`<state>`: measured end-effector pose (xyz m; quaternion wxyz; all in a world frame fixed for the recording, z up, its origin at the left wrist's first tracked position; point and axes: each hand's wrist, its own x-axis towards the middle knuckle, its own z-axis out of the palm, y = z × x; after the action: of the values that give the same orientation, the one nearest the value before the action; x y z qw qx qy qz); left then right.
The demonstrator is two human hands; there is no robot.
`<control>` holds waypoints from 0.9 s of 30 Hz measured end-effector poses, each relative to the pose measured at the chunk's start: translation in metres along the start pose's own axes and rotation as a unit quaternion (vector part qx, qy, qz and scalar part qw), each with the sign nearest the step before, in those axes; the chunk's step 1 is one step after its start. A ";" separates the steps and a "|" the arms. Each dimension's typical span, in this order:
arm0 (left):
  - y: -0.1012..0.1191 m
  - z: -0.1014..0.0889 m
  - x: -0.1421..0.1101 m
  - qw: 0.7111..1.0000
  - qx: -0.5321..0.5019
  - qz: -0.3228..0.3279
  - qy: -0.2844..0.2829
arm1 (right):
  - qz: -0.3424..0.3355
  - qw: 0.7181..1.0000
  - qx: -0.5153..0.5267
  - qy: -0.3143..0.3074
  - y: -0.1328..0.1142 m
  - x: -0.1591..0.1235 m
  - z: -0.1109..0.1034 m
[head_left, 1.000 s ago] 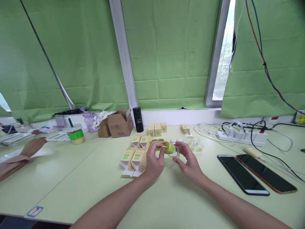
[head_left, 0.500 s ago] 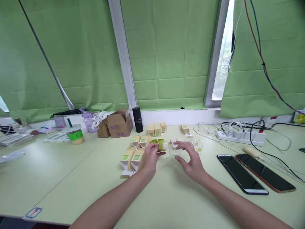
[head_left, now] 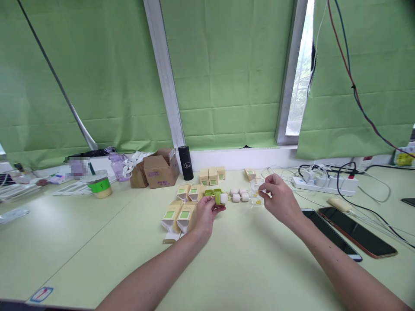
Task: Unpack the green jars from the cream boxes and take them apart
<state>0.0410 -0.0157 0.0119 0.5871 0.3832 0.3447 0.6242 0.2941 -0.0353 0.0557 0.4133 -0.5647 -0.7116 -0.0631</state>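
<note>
Four pale-pink rounded blocks (head_left: 240,195), smooth and matt, sit in a tight cluster on a pale yellow-green counter (head_left: 97,259). Just left of the pink cluster, a person's left hand (head_left: 205,211) pinches a small green-and-white rounded case (head_left: 221,198) between thumb and fingers, its white end facing the blocks. The case looks light, stiff and slick, probably moulded plastic; a hold around the middle of its green shell seems surest, since the curved white end could slip.

To the right of the pink cluster, the right hand (head_left: 280,196) draws its fingertips close together beside clear, thin-walled plastic cups (head_left: 255,197) marked with yellow. Whether it grips one cannot be told. The cups look rigid but brittle, near weightless and easily nudged; their side walls offer the safest hold.

Left of the pink cluster and nearer the wearer, tan card boxes with green squares (head_left: 173,213) show angular folds and white inner flaps, likely to crease under pressure. Beyond the cluster, farther back, stand three small upright tan boxes (head_left: 212,176), crisp-edged, near a matt black cylindrical bottle (head_left: 186,163).
</note>
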 end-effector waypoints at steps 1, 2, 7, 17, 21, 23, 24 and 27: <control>0.000 0.000 0.000 1.000 -0.001 0.000 0.000 | 0.012 0.999 -0.024 -0.031 0.004 0.003 -0.005; 0.000 0.000 0.000 1.000 -0.002 0.000 0.002 | 0.023 0.996 -0.050 -0.064 0.007 0.006 -0.010; 0.000 0.002 0.000 1.000 -0.003 -0.004 0.006 | 0.079 0.963 -0.164 -0.197 0.018 0.011 -0.023; 0.002 0.003 -0.001 1.000 -0.019 -0.019 0.001 | 0.121 0.908 -0.267 -0.300 0.025 0.007 -0.020; 0.001 0.003 0.000 0.999 -0.027 -0.024 0.005 | 0.122 0.902 -0.276 -0.310 0.030 0.006 -0.017; 0.001 0.002 0.000 0.999 -0.029 -0.023 0.005 | 0.122 0.899 -0.277 -0.316 0.031 0.006 -0.016; 0.000 0.002 0.000 0.999 -0.029 -0.022 0.004 | 0.124 0.898 -0.276 -0.320 0.031 0.006 -0.016; 0.000 0.001 -0.001 0.999 -0.028 -0.021 0.002 | 0.127 0.895 -0.271 -0.330 0.031 0.006 -0.015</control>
<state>0.0423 -0.0163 0.0122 0.6097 0.3583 0.3365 0.6218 0.3286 -0.0280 0.0575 -0.0099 -0.7285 -0.6849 -0.0109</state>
